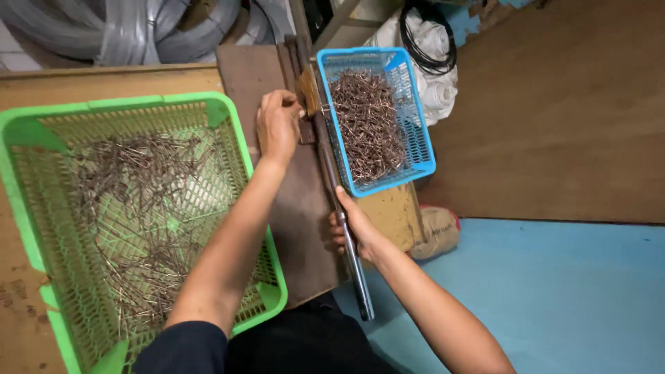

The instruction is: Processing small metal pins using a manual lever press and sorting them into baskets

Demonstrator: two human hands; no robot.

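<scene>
1. A long metal lever (344, 228) is lying along the right edge of a dark brown board (298, 208), running from the hinge end near the baskets down toward the person's body.
2. The right hand (352, 232) is wrapping closed around the lever's shaft about midway along it, probably because that spot is giving good leverage for working it.
3. The left hand (278, 125) is resting at the far end of the board, fingers curled and pinched close to the lever's head, seemingly holding a small piece in place there; what exactly it is pinching is too small to tell.
4. A blue basket (422, 149) is sitting just right of the lever's head, holding a heap of short brownish metal pins (367, 121), within easy reach of the working point.
5. A large green basket (239, 131) is lying to the left of the board on the wooden table (17, 305), holding longer thin rods (138, 201) scattered across its mesh floor.
6. Beyond the table, grey wire coils (131, 28) are lying stacked, and a blue floor (554, 298) is showing to the right.
</scene>
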